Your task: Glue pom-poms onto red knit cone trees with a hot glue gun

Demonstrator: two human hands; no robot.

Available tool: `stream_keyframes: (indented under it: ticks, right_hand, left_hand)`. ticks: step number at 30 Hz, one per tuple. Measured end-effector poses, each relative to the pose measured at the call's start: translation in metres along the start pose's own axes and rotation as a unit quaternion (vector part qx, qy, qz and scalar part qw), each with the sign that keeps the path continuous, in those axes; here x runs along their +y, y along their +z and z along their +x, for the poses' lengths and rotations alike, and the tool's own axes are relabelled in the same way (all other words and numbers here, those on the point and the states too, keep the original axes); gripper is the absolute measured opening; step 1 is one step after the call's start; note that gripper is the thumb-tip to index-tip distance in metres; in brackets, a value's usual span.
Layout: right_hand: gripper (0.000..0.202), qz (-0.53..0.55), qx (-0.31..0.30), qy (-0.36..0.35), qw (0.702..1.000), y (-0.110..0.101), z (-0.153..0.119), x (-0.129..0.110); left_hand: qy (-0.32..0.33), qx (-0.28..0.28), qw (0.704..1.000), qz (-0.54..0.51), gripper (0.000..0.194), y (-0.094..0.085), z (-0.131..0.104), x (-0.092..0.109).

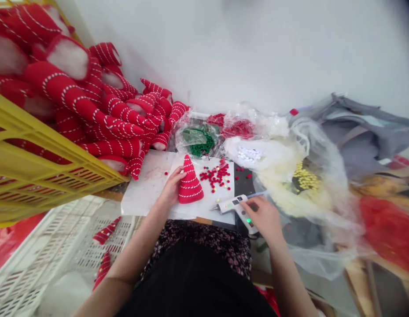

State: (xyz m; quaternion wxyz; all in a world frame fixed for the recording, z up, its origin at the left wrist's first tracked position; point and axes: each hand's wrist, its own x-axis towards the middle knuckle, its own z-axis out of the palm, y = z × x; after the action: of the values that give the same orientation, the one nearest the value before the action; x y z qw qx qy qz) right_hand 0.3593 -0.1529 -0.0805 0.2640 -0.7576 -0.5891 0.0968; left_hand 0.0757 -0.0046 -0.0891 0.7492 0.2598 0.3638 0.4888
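A red cone (190, 182) with white dashed stripes stands point up over the white paper (141, 189), with my left hand (173, 187) closed on its left edge. To its right lies a white glue gun (231, 204) with a green light on its handle, its nozzle pointing left toward the cone. My right hand (263, 215) touches the top of the gun, thumb and fingers bent together around its rear part. Small red pompoms (217, 176), with a few yellow and green ones among them, are scattered on the paper just right of the cone.
A yellow crate (42, 158) heaped with striped red cones (75, 97) fills the left. Behind the paper are bags of green (200, 140), red (239, 127) and white pompoms (248, 155). A bag of yellow ones (306, 177) lies right. A white basket (82, 237) holds two cones.
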Motion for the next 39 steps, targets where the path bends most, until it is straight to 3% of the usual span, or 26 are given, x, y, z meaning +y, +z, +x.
stream_keyframes:
  ticks: [2, 4, 8, 12, 17, 21, 25, 30, 34, 39]
  right_hand:
    - [0.020, 0.004, -0.002, -0.070, 0.998, 0.006, 0.020, -0.009]
    - [0.015, -0.019, -0.047, -0.106, 0.993, 0.014, 0.041, -0.020]
    - [0.016, -0.115, -0.148, -0.090, 0.978, 0.027, 0.071, -0.031]
    - [0.019, -0.129, -0.149, -0.066, 0.978, 0.029, 0.084, -0.025]
    - [0.019, -0.109, -0.146, -0.050, 0.982, 0.030, 0.092, -0.022]
    - [0.009, -0.095, -0.153, -0.057, 0.982, 0.033, 0.096, -0.027]
    - [0.011, -0.082, -0.137, -0.065, 0.985, 0.026, 0.096, -0.038]
    - [0.011, 0.061, -0.084, -0.140, 0.985, 0.011, 0.088, -0.071]
    - [0.008, 0.203, -0.070, -0.197, 0.957, 0.007, 0.079, -0.106]
    - [0.010, 0.197, -0.087, -0.290, 0.933, 0.026, 0.069, -0.136]
  left_hand:
    - [-0.002, -0.004, 1.000, 0.001, 0.040, 0.000, 0.000, 0.000]
    - [-0.003, -0.005, 1.000, 0.002, 0.041, 0.001, -0.001, 0.000]
    - [0.000, 0.003, 1.000, 0.005, 0.039, 0.003, -0.003, 0.002]
    - [-0.006, 0.004, 1.000, -0.008, 0.042, 0.005, -0.005, 0.004]
    - [-0.013, -0.006, 1.000, -0.006, 0.040, 0.008, -0.006, 0.004]
    - [-0.019, -0.013, 1.000, -0.005, 0.041, 0.011, -0.006, 0.002]
    - [-0.017, -0.012, 1.000, -0.010, 0.040, 0.011, -0.007, 0.002]
    - [-0.012, -0.020, 1.000, 0.007, 0.039, 0.013, -0.009, 0.003]
    - [-0.001, -0.023, 0.999, 0.029, 0.038, 0.016, -0.010, 0.002]
    - [0.023, -0.039, 0.998, 0.048, 0.037, 0.019, -0.010, -0.002]
